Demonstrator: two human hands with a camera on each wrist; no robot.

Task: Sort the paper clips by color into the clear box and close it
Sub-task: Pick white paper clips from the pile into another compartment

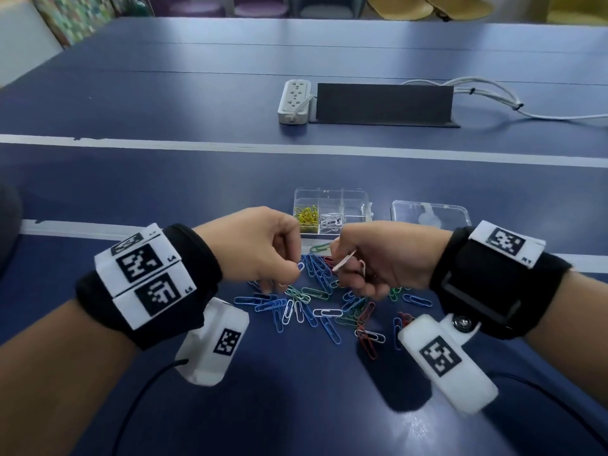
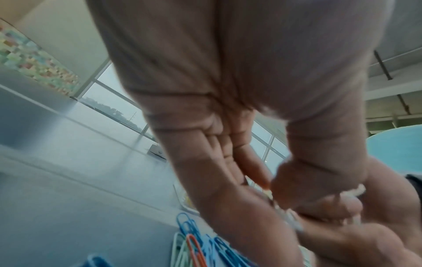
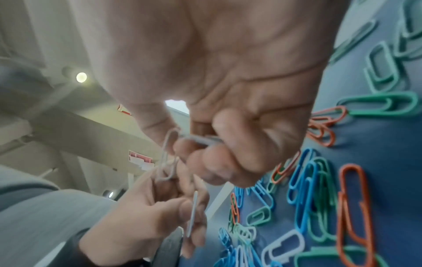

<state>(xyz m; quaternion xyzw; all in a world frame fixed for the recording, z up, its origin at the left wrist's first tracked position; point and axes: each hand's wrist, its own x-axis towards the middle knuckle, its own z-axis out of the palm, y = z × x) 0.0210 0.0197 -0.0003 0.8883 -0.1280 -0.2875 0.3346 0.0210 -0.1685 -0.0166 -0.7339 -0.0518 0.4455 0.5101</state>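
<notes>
Over a loose pile of blue, green, red and white paper clips (image 1: 316, 304) on the blue table, my two hands meet fingertip to fingertip. My left hand (image 1: 294, 271) pinches a single white clip (image 3: 193, 213) between thumb and forefinger. My right hand (image 1: 342, 268) grips a few white clips (image 3: 169, 155) in its curled fingers. Just behind the hands stands the clear box (image 1: 362, 205), open, with yellow clips (image 1: 307, 217) in its front left compartment and white clips (image 1: 330, 222) in the one beside it. The left wrist view shows blurred blue clips (image 2: 194, 234) below the fingers.
The box's clear lid (image 1: 431, 213) lies flat to the right of the box, detached. Farther back sit a white power strip (image 1: 295, 100), a black stand (image 1: 383, 103) and white cables (image 1: 493, 97). Chairs line the far edge.
</notes>
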